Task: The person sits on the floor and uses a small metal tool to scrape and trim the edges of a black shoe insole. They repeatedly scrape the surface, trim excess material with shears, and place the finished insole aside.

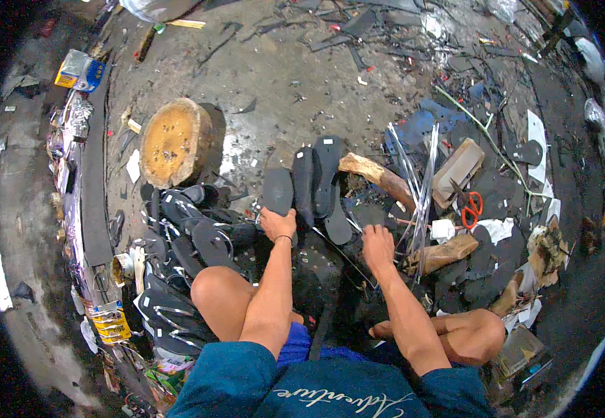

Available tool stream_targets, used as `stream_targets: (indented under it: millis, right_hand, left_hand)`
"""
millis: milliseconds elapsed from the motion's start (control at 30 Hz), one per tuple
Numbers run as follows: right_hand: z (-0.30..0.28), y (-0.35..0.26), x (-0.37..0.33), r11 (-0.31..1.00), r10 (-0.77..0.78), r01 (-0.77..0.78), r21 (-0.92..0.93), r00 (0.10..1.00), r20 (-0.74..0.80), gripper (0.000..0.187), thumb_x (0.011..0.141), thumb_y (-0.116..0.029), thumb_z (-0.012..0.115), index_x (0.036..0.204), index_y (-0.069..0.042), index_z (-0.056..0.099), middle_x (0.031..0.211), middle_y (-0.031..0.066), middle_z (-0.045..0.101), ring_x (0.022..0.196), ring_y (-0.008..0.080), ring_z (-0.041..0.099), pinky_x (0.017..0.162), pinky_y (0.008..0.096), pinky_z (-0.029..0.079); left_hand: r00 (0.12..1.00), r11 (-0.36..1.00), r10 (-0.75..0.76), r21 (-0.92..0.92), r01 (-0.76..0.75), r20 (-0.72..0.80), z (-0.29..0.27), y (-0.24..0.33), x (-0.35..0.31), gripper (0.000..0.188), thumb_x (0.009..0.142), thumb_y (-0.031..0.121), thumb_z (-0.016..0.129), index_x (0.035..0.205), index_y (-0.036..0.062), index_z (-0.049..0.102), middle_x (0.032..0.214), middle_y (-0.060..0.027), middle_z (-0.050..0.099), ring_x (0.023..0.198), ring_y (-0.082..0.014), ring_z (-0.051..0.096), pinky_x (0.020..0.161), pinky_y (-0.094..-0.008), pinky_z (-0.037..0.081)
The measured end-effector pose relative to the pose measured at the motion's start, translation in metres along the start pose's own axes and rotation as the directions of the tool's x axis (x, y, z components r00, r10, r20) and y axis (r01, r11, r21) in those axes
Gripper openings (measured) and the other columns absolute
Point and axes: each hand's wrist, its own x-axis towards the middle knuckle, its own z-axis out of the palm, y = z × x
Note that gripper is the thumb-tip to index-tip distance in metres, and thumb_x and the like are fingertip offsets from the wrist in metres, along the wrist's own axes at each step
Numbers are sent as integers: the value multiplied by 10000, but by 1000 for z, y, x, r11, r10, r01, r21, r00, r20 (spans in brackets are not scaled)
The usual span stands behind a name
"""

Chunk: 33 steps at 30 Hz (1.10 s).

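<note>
My left hand (279, 224) grips the near end of a flat dark sandal sole (278, 189), thumb and fingers at its edges. Just right of that sole stand two more black soles or sandals (304, 182) (327, 171), side by side, with a smaller black sole (338, 221) below them. My right hand (378, 245) is empty as far as I can see, its fingers slightly bent and apart over the dark pieces by the bundle of shiny clear strips (424, 198). Beside my left knee lies a heap of black sandals (201, 240) with shiny straps.
A round wooden block (173, 143) stands at the far left. To the right are a wooden log piece (379, 177), a second log (445, 253), a tan block (458, 171) and orange-handled scissors (471, 209). Black scraps (344, 35) litter the far floor. A yellow-blue box (79, 71) lies far left.
</note>
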Motion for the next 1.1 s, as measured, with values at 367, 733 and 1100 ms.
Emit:
stream_targets:
  millis: [367, 733, 1100]
  right_hand:
    - [-27, 13, -18, 807, 356, -252, 534, 929, -101, 264, 873, -179, 635, 1076, -13, 660, 1033, 200, 698, 917, 366, 684, 792, 437, 527]
    - [-210, -68, -119, -83, -54, -195, 977, 980, 191, 268, 985, -132, 622, 1208, 17, 633, 1014, 83, 694, 882, 188, 713, 726, 316, 612]
    - [-211, -98, -191, -160, 185, -20, 987, 981, 50, 337, 961, -73, 634, 1282, 26, 611, 1073, 110, 698, 861, 194, 713, 646, 311, 643]
  left_hand:
    - [225, 247, 594, -442, 862, 772, -43, -43, -109, 604, 944, 475, 436, 1275, -21, 530, 1147, -167, 659, 964, -303, 657, 822, -433, 534]
    - [318, 434, 847, -900, 51, 426, -167, 63, -190, 432, 983, 228, 643, 1348, 7, 572, 1163, -68, 701, 873, -69, 598, 718, -236, 484]
    - [465, 325, 835, -946, 12, 293, -190, 25, -217, 456, 904, 172, 743, 1313, 38, 592, 1063, -79, 743, 899, -105, 676, 680, -255, 538]
